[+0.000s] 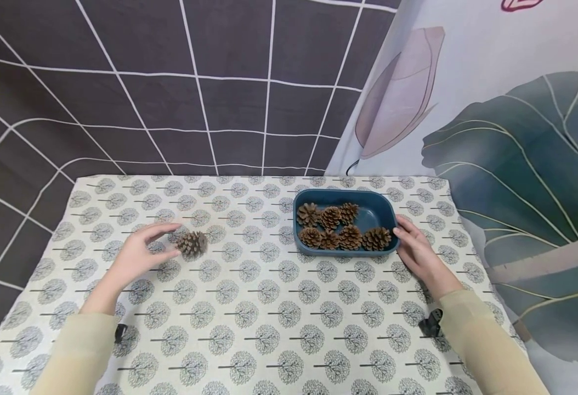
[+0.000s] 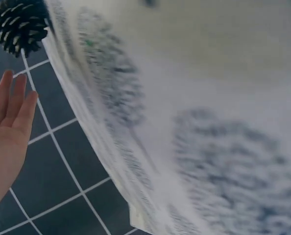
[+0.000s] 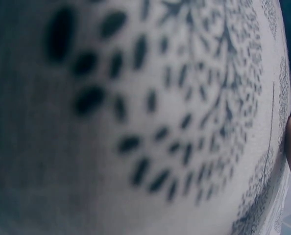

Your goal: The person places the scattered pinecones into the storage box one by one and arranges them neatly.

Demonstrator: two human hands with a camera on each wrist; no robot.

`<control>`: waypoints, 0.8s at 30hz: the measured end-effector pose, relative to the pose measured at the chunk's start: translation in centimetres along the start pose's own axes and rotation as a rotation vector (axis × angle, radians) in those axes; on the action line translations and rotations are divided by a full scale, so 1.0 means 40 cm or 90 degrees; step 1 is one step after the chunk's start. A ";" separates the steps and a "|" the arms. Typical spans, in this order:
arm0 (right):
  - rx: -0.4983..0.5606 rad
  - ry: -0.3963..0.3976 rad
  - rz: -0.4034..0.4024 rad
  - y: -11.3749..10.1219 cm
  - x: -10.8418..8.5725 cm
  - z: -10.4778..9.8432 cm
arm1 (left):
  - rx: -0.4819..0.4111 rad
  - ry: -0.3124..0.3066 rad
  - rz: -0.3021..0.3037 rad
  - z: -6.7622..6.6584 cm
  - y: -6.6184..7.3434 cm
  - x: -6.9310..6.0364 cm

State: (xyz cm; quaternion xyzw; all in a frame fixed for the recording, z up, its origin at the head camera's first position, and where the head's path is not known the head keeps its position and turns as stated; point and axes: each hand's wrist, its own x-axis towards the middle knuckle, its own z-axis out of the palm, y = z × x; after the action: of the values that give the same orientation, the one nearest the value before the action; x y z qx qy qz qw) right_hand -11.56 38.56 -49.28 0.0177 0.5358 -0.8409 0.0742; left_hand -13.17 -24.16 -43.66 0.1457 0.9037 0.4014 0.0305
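Note:
On the left of the table, a brown pine cone (image 1: pixel 191 244) lies by itself on the cloth. My left hand (image 1: pixel 143 249) is just left of it, thumb and fingers spread apart, with the thumb tip close beside the cone. In the left wrist view that hand (image 2: pixel 11 117) has extended fingers, and the pine cone (image 2: pixel 20 24) is beyond them. A blue rectangular plastic container (image 1: pixel 378 211) with several pine cones (image 1: pixel 350 237) in it sits right of centre. My right hand (image 1: pixel 414 247) holds its right end, thumb at the rim. The right wrist view shows mostly blurred cloth.
A pale tablecloth (image 1: pixel 249 315) printed with grey trees covers the table. Behind it hangs a dark cloth (image 1: pixel 234 101) with white grid lines, and a leaf-patterned curtain (image 1: pixel 516 164) is at the right. A black cable (image 1: pixel 352 166) shows at the back edge.

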 end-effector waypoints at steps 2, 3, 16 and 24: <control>0.003 -0.001 0.000 0.000 -0.001 -0.002 | 0.009 -0.006 -0.006 0.001 -0.009 -0.006; 0.004 -0.001 0.001 0.000 -0.002 -0.003 | 0.011 -0.010 -0.008 0.002 -0.012 -0.008; -0.014 -0.001 0.005 -0.002 -0.004 -0.006 | -0.050 -0.069 -0.040 0.010 -0.045 0.006; -0.031 0.000 0.009 0.000 -0.001 -0.005 | -0.031 -0.087 -0.046 0.026 -0.049 0.015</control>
State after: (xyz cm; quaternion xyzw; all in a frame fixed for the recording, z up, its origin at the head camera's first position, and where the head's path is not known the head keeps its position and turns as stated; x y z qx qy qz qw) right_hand -11.52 38.73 -49.37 0.0200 0.5557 -0.8272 0.0808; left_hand -14.04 -24.47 -45.78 0.1392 0.8941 0.4113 0.1102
